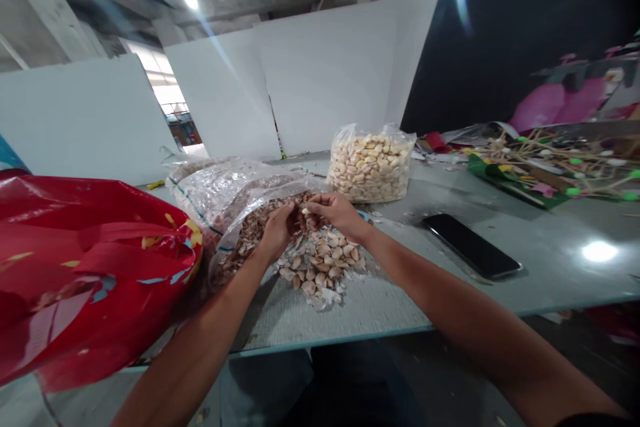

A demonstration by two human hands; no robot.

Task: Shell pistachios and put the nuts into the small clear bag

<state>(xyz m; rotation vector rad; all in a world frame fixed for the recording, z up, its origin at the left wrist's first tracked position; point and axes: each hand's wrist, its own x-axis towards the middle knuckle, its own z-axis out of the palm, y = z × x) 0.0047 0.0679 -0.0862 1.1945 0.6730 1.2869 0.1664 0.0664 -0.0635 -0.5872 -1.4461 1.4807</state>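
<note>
Both hands meet over a pile of unpeeled garlic cloves (325, 260) on the table. Between the thumb and fingers of my right hand (333, 212) is a pale garlic clove (306, 211). My left hand (280, 227) is close beside it with fingers pinched together; whatever they grip is hidden. Just beyond the left hand, an open clear bag (245, 230) is full of dry brown garlic skins. Behind the right hand stands a clear plastic bag of peeled cloves (370, 167).
A large red plastic bag (95, 260) bulges over the table's left side. Behind the skins lies another filled clear bag (225, 180). To the right are a black phone (473, 245) and a heap of craft sticks with green tips (560, 160). The table's front edge (330, 341) runs below my forearms.
</note>
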